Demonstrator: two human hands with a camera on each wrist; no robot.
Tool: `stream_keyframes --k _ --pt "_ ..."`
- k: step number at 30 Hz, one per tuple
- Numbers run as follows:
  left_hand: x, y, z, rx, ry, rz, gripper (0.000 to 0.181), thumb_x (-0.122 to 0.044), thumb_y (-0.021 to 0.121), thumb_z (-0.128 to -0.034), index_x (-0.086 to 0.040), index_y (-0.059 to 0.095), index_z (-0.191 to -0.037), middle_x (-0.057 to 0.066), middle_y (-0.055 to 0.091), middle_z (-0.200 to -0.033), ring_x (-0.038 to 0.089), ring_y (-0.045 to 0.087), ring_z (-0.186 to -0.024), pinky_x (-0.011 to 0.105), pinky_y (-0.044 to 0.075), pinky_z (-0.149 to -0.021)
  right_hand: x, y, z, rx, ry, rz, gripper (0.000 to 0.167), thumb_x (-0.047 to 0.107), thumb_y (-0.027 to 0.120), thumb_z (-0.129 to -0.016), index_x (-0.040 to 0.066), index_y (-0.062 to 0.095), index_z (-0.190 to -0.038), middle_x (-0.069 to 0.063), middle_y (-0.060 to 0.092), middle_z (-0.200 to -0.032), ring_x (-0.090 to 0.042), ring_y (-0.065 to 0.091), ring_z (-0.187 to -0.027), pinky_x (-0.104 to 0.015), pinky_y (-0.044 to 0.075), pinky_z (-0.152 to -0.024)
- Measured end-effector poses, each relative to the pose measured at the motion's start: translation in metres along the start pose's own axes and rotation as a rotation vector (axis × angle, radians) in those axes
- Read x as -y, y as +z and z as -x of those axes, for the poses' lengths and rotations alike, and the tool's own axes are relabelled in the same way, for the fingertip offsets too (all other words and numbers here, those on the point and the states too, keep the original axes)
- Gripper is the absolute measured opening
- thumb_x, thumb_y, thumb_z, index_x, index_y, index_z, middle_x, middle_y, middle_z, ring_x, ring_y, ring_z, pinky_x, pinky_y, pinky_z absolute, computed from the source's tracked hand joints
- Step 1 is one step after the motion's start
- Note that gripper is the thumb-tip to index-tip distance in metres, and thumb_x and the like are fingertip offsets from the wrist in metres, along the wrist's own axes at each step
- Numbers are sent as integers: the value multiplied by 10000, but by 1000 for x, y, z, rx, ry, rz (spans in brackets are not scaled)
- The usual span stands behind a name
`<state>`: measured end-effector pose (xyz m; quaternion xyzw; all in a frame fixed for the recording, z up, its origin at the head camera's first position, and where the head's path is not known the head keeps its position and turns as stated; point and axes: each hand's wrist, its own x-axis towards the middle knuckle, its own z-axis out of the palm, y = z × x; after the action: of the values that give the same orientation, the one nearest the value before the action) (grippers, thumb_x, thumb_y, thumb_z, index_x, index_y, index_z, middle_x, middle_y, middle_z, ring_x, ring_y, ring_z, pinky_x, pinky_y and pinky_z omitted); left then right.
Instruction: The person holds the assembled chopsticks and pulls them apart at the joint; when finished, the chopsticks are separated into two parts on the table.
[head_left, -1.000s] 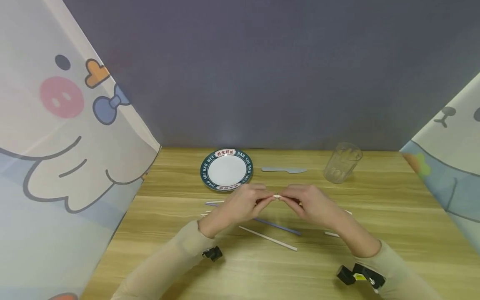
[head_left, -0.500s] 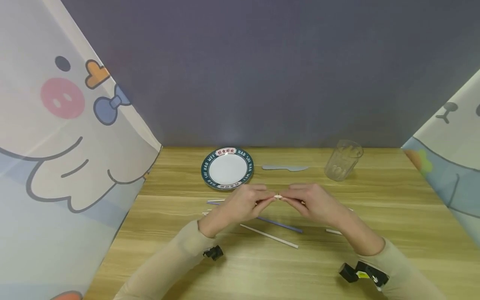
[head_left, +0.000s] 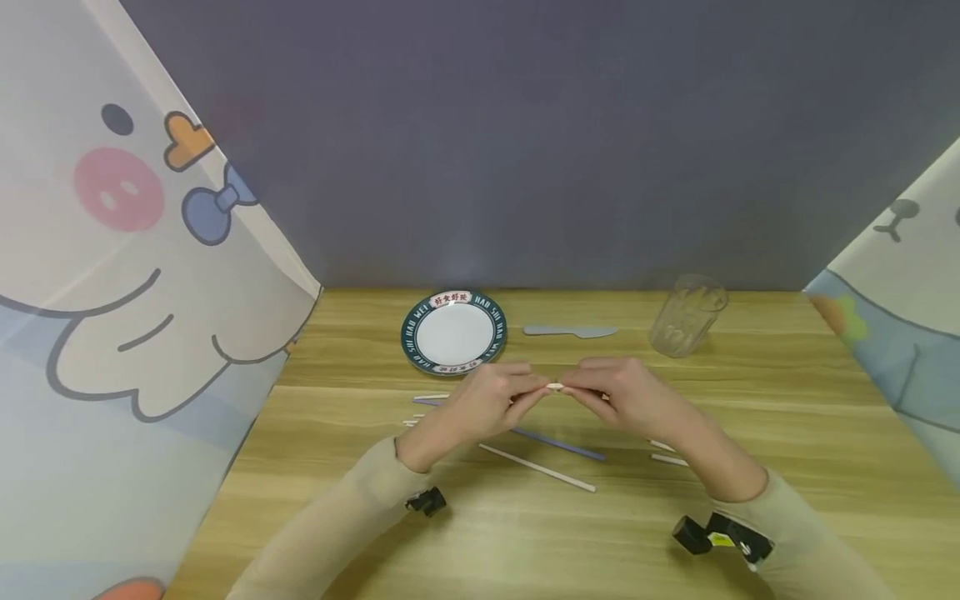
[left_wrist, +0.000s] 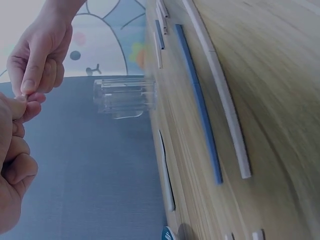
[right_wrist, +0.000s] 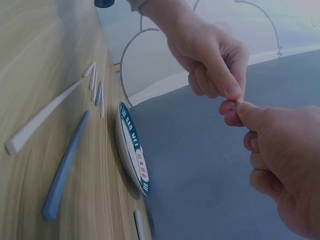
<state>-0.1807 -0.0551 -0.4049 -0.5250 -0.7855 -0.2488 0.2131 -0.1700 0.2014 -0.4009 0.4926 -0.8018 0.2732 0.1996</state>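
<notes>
My left hand and right hand meet above the table, fingertip to fingertip. Between them they pinch a small white piece; fingers cover most of it, so its kind does not show. Below the hands lie a long blue strip and a long white strip, apart from each other. Shorter white and blue strips lie beside them, partly hidden under both forearms in the head view. In the right wrist view, the left thumb and index finger press against the right fingertips.
Behind the hands, a green-rimmed white plate stands at the left. A pale knife lies to its right. Farther right is a clear ribbed glass. A grey wall rises behind the wooden table.
Both hands keep their pinch in nearly the same place. The white piece between them looks slightly flatter than half a second ago. The head view has shifted a little.
</notes>
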Motion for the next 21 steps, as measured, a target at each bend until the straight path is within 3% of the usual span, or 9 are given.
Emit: stream_keyframes --k 3,8,11,13,17,21 --pt "-1 0 3 52 -51 -22 114 -119 721 -1009 -70 815 -1051 -18 690 -780 13 506 -582 70 368 -541 1 0 -2 14 -10 3 114 125 684 -1046 128 798 -1045 90 592 -767 60 417 -636 -89 396 -566" --pt "-4 -2 0 228 -159 -114 192 -226 629 -1080 -147 728 -936 -67 595 -740 21 480 -589 129 327 -494 3 3 -5 24 8 58 94 139 716 -1026 134 803 -989 82 616 -779 53 449 -637 -92 407 -559" --pt "-4 -5 -3 301 -194 -162 268 -275 565 -1113 -173 623 -872 -84 507 -688 40 445 -559 160 286 -459 7 5 -8 43 60 99 53 125 744 -996 133 795 -1008 74 654 -821 40 476 -642 -114 434 -568" --pt "-3 -6 -5 322 -197 -181 295 -296 535 -1126 -177 586 -861 -89 467 -654 51 426 -529 173 258 -439 11 5 -10 89 122 125 35 132 745 -991 159 755 -971 98 620 -801 37 457 -631 -141 425 -559" --pt "-1 -5 -6 325 -175 -179 286 -322 543 -1122 -182 588 -876 -89 442 -624 63 425 -514 196 255 -428 17 2 -14 236 255 128 246 213 663 -1058 234 577 -829 154 423 -688 39 342 -577 -181 343 -535" --pt "1 0 -5 352 -162 -124 320 -312 533 -1128 -170 561 -843 -94 396 -610 48 399 -510 186 268 -453 18 -1 -12 306 298 105 337 254 617 -1090 252 494 -776 171 302 -653 41 277 -550 -189 296 -526"
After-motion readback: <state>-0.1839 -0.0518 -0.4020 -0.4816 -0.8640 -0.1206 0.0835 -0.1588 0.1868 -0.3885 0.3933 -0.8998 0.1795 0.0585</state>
